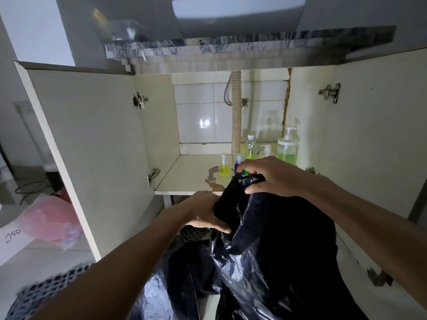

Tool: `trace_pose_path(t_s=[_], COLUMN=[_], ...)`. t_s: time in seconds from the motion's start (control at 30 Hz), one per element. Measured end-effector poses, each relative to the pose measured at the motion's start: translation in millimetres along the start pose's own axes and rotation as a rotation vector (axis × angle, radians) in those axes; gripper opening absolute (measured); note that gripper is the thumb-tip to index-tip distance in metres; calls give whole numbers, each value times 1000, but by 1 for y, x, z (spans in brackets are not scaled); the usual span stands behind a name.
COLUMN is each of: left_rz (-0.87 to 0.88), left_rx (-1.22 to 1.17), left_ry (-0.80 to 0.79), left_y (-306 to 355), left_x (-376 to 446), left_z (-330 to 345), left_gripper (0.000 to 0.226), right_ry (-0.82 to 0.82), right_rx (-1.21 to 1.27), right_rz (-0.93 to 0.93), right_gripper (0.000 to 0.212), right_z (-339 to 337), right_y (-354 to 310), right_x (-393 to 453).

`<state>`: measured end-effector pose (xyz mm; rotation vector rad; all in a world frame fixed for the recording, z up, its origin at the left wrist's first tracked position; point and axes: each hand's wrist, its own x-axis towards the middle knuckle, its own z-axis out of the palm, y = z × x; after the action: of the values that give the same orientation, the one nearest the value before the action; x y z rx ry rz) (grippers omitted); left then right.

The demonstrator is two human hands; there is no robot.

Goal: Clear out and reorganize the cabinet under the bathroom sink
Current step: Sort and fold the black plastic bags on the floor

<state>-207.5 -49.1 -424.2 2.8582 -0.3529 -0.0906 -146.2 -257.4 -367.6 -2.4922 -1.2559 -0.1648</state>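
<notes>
Cabinet (111, 139) under the sink (238, 17) stands with both doors swung wide, its pale floor stained by a dried spill near the front edge. A marble-patterned counter edge (231, 46) runs above it, and a ribbed drain hose (236, 112) drops down the tiled back wall to the shelf.

Black trash bag (277, 239) fills the lower middle of the view, just in front of the cabinet's open mouth. The left hand (203, 211) grips the bag's rim on the near side, fingers curled around the plastic. The right hand (270, 176) pinches the far side of the rim, thumb and fingers closed on it, at the front of the shelf.

On the floor to the left lies a pink plastic bag (53, 218) on a white surface with handwriting that reads roughly "JSO" (13, 234).

Toward the shelf's right rear stands a large pump bottle (287, 147) of green liquid; no label can be read. Beside it is a smaller pump bottle (266, 150), then a clear bottle (250, 146) with green liquid at the bottom. In front sits a small bottle of yellow liquid (224, 167), and a blue-and-white item (238, 161) is partly hidden behind the right fingers.
</notes>
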Motion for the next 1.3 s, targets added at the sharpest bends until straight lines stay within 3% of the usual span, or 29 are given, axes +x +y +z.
trace_pose_path(t_s=[0.07,0.17,0.3,0.43,0.53,0.7,0.83,0.97,1.03,1.1,1.2,1.3], left_rz=[-16,-86,-171,-187,-210,-308,-377,-291,-203,-149,-137,-79], left_rx=[88,22,-33,7,-19,7,0,-89,-164,-160,-173,-87], left_ry=[0,-69,-108,-52,-25,95,381,718,814,862,813,486], left_y=[-6,-15,-22,-22,-19,-17,-17,-17,-21,-26,-34,-35], left_x=[-1,-3,1,8,22,72,114,135,136,129,116,101], left_z=[2,6,6,3,2,-2,-7,-19,-29,-29,-8,16], left_gripper=[56,42,35,32,32,34,25,16,18,16,19,21], right_ry=[-53,-164,-268,-472,-483,-141,139,459,595,626,499,94], right_rx=[-29,-89,-101,-248,-336,-427,-572,-510,-491,-498,-552,-602], right_rz=[103,256,334,493,554,519,574,541,485,444,400,374], right_gripper=[53,62,33,38,36,16,21,9,8,6,8,16], right_z=[-2,-3,-6,-8,-4,20,30,12,6,8,17,18], right_y=[11,27,35,44,56,92,118,131,132,132,139,140], right_x=[-3,-10,-15,-19,-18,-10,-2,7,10,12,8,-6])
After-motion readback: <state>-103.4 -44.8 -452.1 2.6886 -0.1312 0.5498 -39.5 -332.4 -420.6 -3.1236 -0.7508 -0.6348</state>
